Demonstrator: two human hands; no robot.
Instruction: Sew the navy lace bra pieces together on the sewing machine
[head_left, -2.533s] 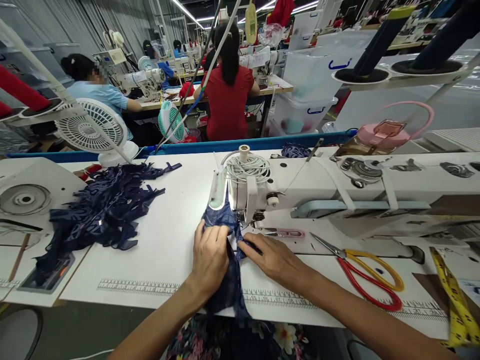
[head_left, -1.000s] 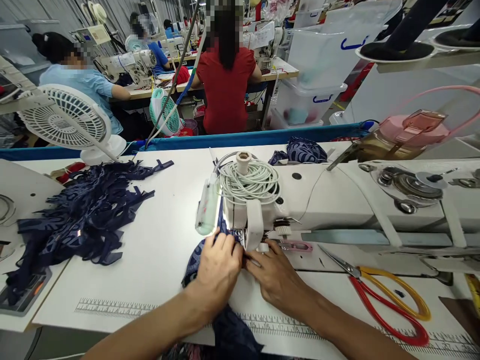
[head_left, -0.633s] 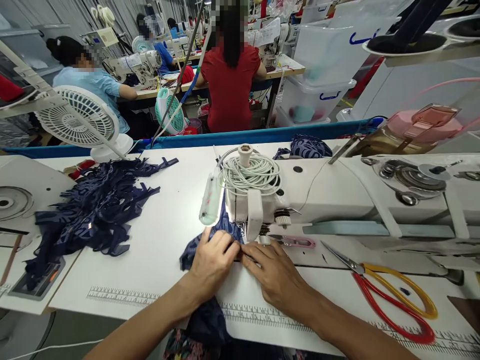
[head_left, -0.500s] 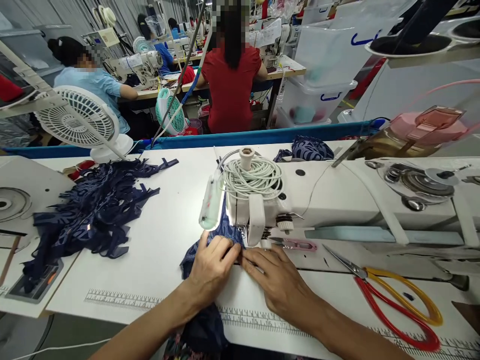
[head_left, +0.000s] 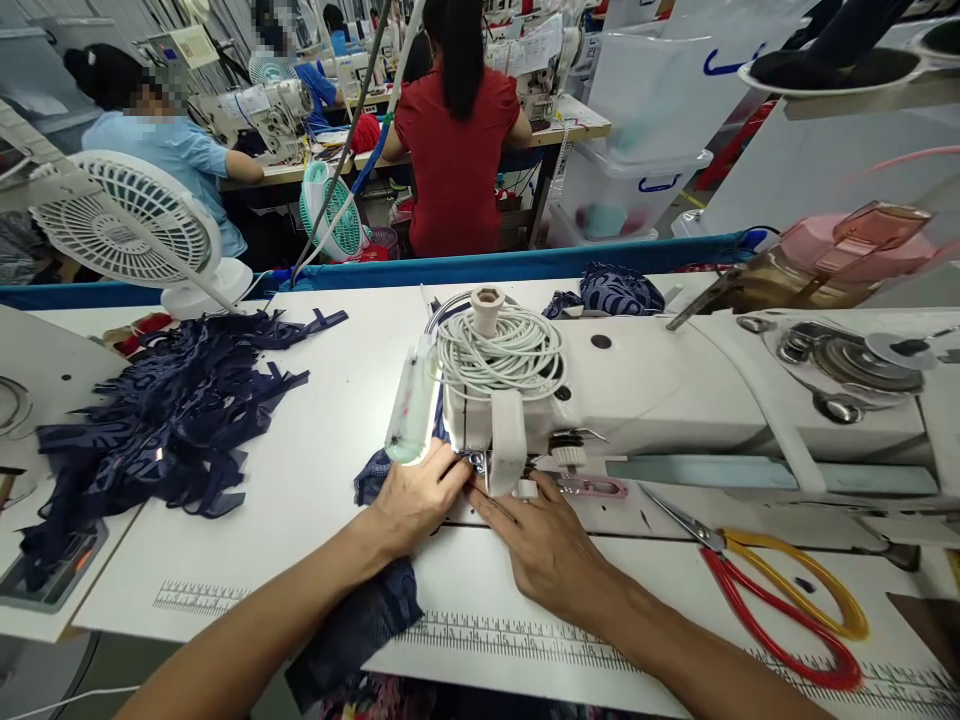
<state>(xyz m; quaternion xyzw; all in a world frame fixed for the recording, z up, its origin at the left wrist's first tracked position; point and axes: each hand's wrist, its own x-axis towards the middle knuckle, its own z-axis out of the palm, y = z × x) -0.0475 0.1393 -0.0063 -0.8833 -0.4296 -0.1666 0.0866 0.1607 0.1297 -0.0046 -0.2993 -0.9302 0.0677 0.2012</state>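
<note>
Navy patterned fabric (head_left: pixel 373 478) lies under the head of a white sewing machine (head_left: pixel 472 420). Another length of navy cloth (head_left: pixel 367 615) hangs over the table's front edge below my left wrist. My left hand (head_left: pixel 420 495) is closed on the fabric just left of the needle area, thumb and index finger close together and the other fingertips partly hidden by the machine. My right hand (head_left: pixel 547 535) lies nearly flat at the right of the needle area, fingers stretched forward, tips by the cloth edge and close to my left thumb. The needle itself is hard to make out.
Scissors (head_left: pixel 780 590) with red and yellow handles lie at the right, near pink thread snips (head_left: pixel 592 487). Navy fabric strips (head_left: pixel 165 410) are heaped at the left beside a white fan (head_left: pixel 135 220). A ruler tape (head_left: pixel 525 637) runs along the front edge. Co-workers sit beyond.
Both hands have moved slightly forward and inward at the needle area. Less fabric shows beside my left hand, and the hanging cloth has swung left. The view has shifted slightly.
</note>
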